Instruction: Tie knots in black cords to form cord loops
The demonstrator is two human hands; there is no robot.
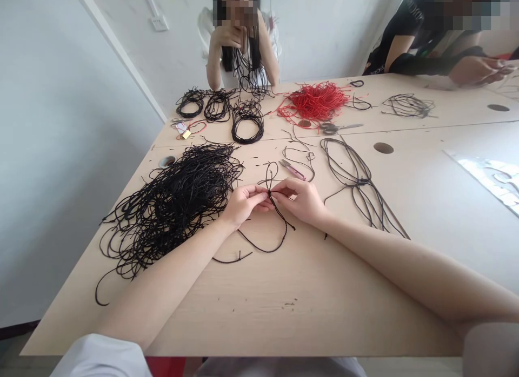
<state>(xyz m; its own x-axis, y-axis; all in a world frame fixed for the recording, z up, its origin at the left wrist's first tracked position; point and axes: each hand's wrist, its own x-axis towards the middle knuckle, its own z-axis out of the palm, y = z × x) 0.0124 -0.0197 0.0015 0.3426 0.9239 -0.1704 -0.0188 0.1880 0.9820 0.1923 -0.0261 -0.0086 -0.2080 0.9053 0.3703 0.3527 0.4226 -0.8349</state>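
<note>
Between my two hands, just above the table, is a thin black cord (279, 242) with small loops standing up past the fingertips. My left hand (245, 204) pinches it from the left, thumb against the fingers. From the right, my right hand (302, 201) pinches the same cord, and the fingertips of both hands nearly meet at a crossing point. The cord's lower part hangs in a curve onto the table. Close beside my left hand lies a large tangled pile of black cords (182, 199). Thread snips (292, 170) with pink handles lie just beyond my hands.
Right of my hands lies a tied bundle of black cords (360, 181). Farther back are coiled black cords (247, 123), a red cord pile (316, 102) and scissors (338, 127). The table (324, 307) has round holes. Two people sit at its far side.
</note>
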